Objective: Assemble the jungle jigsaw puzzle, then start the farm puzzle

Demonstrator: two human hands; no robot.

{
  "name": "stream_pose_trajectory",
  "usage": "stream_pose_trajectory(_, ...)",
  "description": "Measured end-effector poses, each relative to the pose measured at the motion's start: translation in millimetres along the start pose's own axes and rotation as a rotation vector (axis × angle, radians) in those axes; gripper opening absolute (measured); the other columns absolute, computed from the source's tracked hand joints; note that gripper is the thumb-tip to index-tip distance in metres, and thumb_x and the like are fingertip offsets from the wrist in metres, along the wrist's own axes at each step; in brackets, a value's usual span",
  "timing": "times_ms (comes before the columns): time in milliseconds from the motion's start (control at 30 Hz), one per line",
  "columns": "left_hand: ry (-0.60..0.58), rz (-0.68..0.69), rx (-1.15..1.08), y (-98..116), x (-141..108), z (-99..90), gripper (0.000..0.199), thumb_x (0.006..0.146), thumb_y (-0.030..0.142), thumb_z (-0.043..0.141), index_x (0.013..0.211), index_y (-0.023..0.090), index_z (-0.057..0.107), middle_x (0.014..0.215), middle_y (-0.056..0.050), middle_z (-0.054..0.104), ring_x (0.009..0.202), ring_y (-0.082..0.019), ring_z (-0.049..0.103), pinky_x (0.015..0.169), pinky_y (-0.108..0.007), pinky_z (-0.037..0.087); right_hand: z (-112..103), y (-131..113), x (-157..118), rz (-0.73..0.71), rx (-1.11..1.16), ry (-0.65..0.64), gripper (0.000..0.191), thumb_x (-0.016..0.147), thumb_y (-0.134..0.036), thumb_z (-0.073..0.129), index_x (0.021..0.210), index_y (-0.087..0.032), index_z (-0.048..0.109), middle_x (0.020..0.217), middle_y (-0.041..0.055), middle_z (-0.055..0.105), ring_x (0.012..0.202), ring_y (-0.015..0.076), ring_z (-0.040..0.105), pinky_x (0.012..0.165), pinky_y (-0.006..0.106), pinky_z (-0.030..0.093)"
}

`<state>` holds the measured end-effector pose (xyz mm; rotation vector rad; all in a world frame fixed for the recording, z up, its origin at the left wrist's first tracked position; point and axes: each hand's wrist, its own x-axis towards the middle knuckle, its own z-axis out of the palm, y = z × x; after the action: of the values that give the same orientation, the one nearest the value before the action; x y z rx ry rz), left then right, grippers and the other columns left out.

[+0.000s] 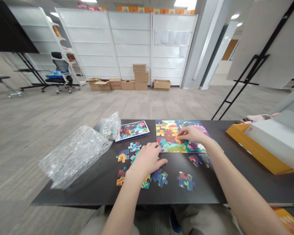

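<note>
A colourful jigsaw puzzle (pixel 170 137) lies flat at the far side of the black table. Over its middle is my right hand (pixel 189 134), fingers pinched at an orange puzzle piece (pixel 178 138) that they partly hide. My left hand (pixel 150 156) rests palm down with fingers spread, left of the puzzle's near corner, covering some loose pieces. Around it lie several loose puzzle pieces, among them a blue and orange one (pixel 122 156) and a dark blue one (pixel 160 178). Nearer the front edge is a brown and blue piece (pixel 186 181). A red and blue piece (pixel 196 160) sits below the puzzle.
On the left are a crumpled clear plastic bag (pixel 75 153), a smaller filled plastic bag (pixel 110 126) and a picture card (pixel 134 130). At right stands a yellow box (pixel 257 151) with a white inside. Cardboard boxes (pixel 140 76) line the far shelves.
</note>
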<state>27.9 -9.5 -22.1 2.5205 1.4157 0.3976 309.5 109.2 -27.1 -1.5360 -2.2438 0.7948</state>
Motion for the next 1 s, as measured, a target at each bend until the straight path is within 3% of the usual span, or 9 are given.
stream_pose_trajectory(367,0.003,-0.005,-0.002,1,1,-1.3,0.042,0.087,0.044,0.07,0.121,0.021,0.07,0.136,-0.012,0.063,0.124,-0.031,0.058,0.108,-0.046,0.047,-4,13,4,-0.052,0.013,0.107,0.021,0.072,-0.039,0.073,0.08,-0.021,0.079,0.073,0.0033,0.077,0.067,0.0213,0.07,0.062,0.029,0.052)
stream_pose_trajectory(733,0.004,-0.004,0.016,0,2,1.6,0.039,0.089,0.042,0.068,0.121,0.02,0.071,0.133,-0.011,0.065,0.12,-0.032,0.06,0.104,-0.046,0.049,-2,19,3,-0.025,0.155,-0.095,0.023,0.074,-0.039,0.073,0.086,-0.02,0.077,0.072,0.0036,0.077,0.067,0.0215,0.072,0.062,0.029,0.054)
stream_pose_trajectory(1000,-0.003,-0.002,0.035,3,2,0.3,0.036,0.091,0.042,0.066,0.118,0.02,0.071,0.129,-0.013,0.065,0.118,-0.032,0.061,0.1,-0.045,0.05,-4,14,0,-0.011,0.127,-0.109,0.027,0.074,-0.042,0.073,0.089,-0.019,0.077,0.072,0.0045,0.077,0.066,0.0207,0.07,0.06,0.028,0.051)
